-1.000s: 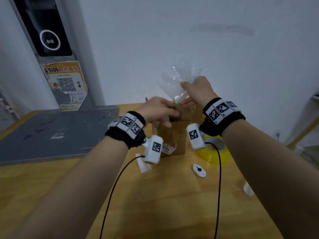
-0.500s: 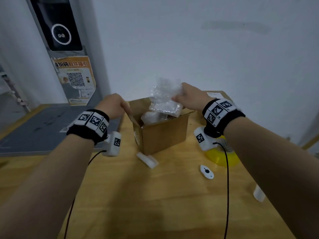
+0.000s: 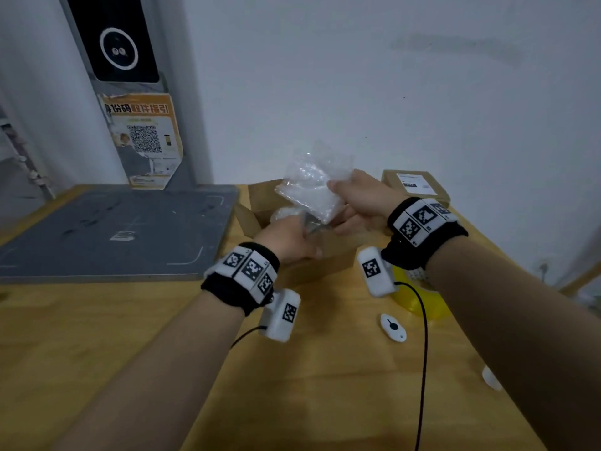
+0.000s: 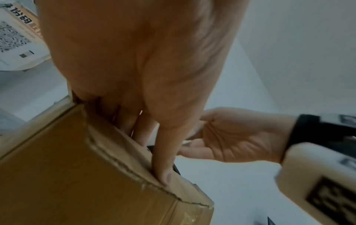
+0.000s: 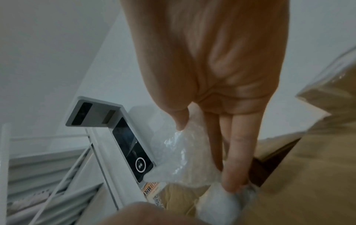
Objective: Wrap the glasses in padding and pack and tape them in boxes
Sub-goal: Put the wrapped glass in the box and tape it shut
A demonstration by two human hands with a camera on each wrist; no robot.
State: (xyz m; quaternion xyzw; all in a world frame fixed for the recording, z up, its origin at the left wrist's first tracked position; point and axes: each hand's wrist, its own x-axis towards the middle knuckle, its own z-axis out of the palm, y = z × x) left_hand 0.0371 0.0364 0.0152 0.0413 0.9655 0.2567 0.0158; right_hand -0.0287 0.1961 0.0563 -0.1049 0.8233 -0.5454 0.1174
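Open cardboard box (image 3: pixel 328 255) sits toward the far edge of the wooden counter (image 3: pixel 325 385), flaps up. Right hand (image 3: pixel 364 198) holds a bubble-wrap bundle (image 3: pixel 309 190) above the box opening, thumb and fingers (image 5: pixel 237 152) clamped on it; bundle's long axis tilts, lower end toward the box, upper end toward the wall. Whether a glass is inside cannot be told. Left hand (image 3: pixel 286 239) at the box's near rim; fingers (image 4: pixel 161 159) lie straight and together along the cardboard edge, reaching into the opening. More white padding (image 3: pixel 284 213) lies inside the box.

Around: second box with label (image 3: pixel 414 187) at the far edge beyond the right hand, yellow tape roll (image 3: pixel 419 297) under the right wrist, small white device (image 3: pixel 393 327) just beside it, grey mat (image 3: pixel 113 232) at the far-left corner.
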